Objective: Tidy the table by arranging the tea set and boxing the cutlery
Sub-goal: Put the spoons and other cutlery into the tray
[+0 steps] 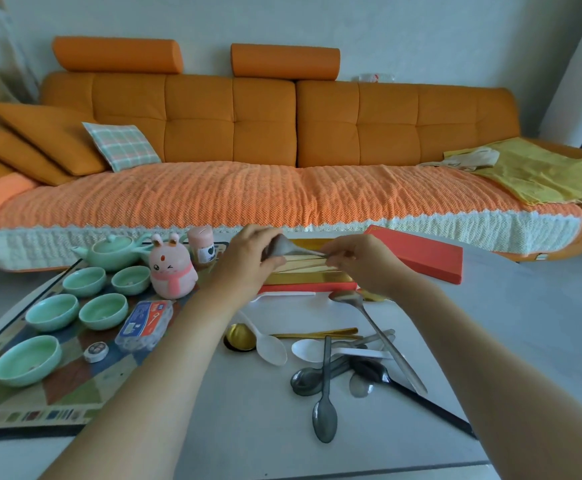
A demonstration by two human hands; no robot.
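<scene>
In the head view, the boxing of the cutlery seems to be the step in hand. The left hand (248,258) curls its fingers round the bowl of a grey translucent plastic spoon (284,247), and the right hand (365,263) pinches the handle end. The spoon is in the air, just above the open flat red box with gold lining (303,278) at 12 o'clock on the table. The red cardboard lid (421,259) lies at 2 o'clock of the box.

I judge that the next move is to lower the spoon flat into the box, along its length, and then let go.

At 6 o'clock of the box waits a mixed pile of white, grey, gold and steel spoons (338,355). At 9 o'clock the pale green ceramic teapot (109,254) and pale green ceramic cups (52,311) stand on a patterned mat (74,382).

The white smooth table (248,438) stands before an orange sofa (265,126).
</scene>
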